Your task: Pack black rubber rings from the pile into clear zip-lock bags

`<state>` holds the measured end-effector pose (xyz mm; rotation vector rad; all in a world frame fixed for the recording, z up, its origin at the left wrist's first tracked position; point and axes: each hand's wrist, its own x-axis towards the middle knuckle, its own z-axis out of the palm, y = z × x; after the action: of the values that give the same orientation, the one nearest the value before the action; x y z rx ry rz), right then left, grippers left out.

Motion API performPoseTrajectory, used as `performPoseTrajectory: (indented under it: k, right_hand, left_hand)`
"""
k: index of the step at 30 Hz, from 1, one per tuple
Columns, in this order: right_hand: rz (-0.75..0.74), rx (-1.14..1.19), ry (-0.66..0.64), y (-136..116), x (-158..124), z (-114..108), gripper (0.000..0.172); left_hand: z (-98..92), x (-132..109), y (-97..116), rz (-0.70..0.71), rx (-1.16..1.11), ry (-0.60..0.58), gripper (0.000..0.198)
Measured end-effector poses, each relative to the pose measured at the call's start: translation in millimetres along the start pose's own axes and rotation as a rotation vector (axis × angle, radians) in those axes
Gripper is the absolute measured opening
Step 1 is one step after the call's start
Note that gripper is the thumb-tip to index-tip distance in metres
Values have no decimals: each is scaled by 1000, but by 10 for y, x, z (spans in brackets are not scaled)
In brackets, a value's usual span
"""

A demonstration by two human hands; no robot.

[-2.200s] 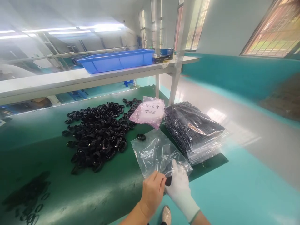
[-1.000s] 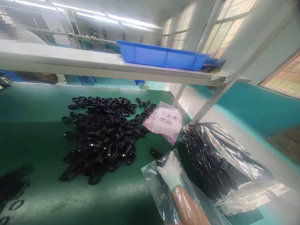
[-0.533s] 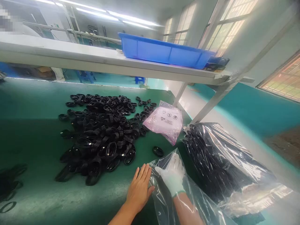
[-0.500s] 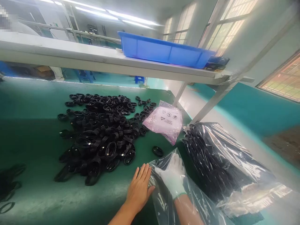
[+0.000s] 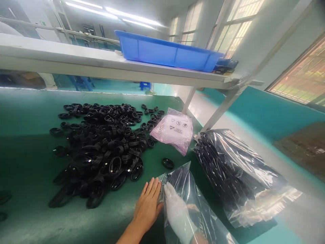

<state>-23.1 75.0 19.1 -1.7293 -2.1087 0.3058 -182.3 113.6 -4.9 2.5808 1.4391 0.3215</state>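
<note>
My bare left hand [image 5: 148, 205] lies flat with its fingers stretched out, on the green table [image 5: 63, 223] and against the left edge of a clear plastic bag [image 5: 200, 203]. Inside that bag is my right hand [image 5: 179, 211], in a white glove, seen through the film with its fingers pointing up and left; it holds nothing visible. Just beyond the bag lies a single coiled black cable [image 5: 168, 163]. A large heap of coiled black cables [image 5: 101, 145] spreads over the table to the left.
A pinkish printed bag [image 5: 175, 130] lies behind the single coil. To the right sits a large clear bag packed with black items [image 5: 236, 169]. Across the back runs a white shelf [image 5: 101, 66] bearing a blue bin [image 5: 167, 52], with an upright post at the right.
My gloved right hand has moved down and left within the clear bag, and its fingers are closer together. My left hand stays flat at the bag's edge. The view has shifted slightly.
</note>
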Motion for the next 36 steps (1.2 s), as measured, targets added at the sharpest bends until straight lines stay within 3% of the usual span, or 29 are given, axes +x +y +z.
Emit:
performPoseTrajectory:
  k: [5, 11, 17, 23, 28, 32, 36]
  right_hand:
    - [107, -5, -79, -16, -11, -132, 24]
    - [250, -19, -167, 22, 375, -26, 33]
    - [305, -35, -179, 55, 455, -79, 62]
    - [319, -89, -152, 5, 397, -67, 72]
    - [373, -77, -147, -2, 343, -11, 70]
    - [286, -8, -35, 10, 116, -59, 61]
    - [333, 37, 8, 16, -22, -226, 44]
  left_hand:
    - [17, 4, -78, 59, 23, 30, 68]
    - [79, 20, -121, 63, 83, 64, 65]
    - [102, 19, -108, 19, 91, 65, 62]
    - [4, 85, -103, 21, 32, -13, 60]
    - [-147, 317, -126, 97, -8, -130, 60]
    - [-166, 411, -167, 129, 10, -125, 59]
    - [-144, 433, -215, 159, 55, -110, 59]
